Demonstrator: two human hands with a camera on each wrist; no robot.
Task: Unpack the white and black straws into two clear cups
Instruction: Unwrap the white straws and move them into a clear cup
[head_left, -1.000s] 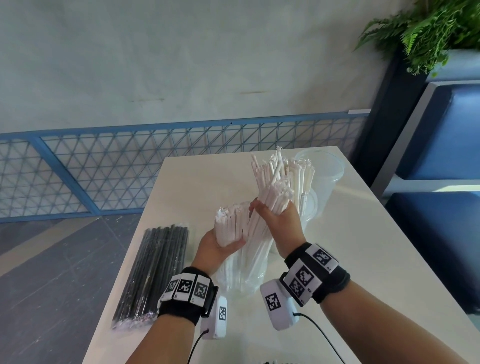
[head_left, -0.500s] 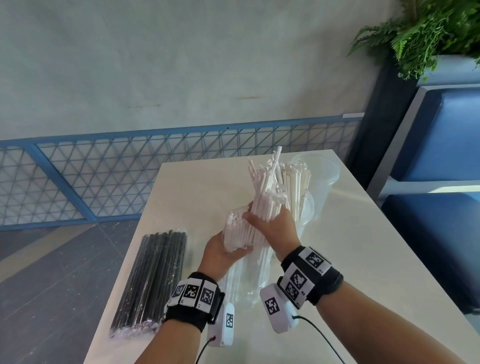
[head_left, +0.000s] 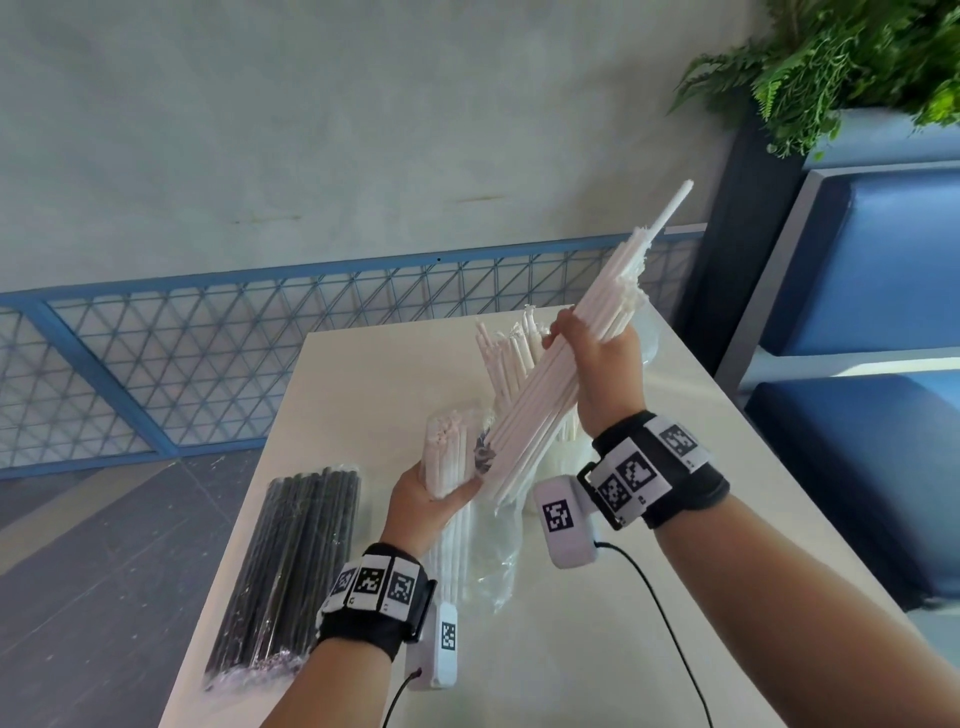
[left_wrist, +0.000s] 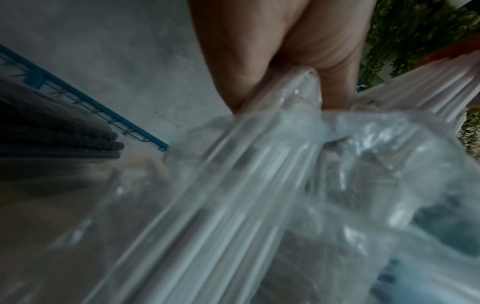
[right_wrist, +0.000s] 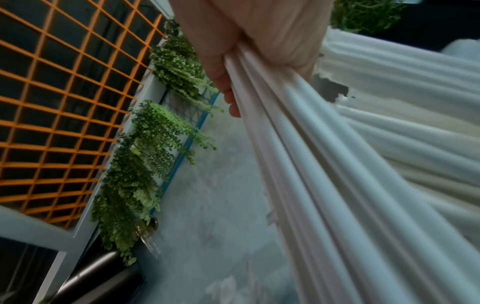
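Our right hand had its fingers wrapped round a bunch of white straws, long axis slanting up and away, lower ends beside the bag. The clear cup, already stocked with straws, stood right below that bunch, nearest the right hand. Our left hand gripped the bag with the remaining straws. The black straws lay packed left of the cup on the tabletop. Only the head view showed the cup; the left wrist view showed the fingers pinching film.
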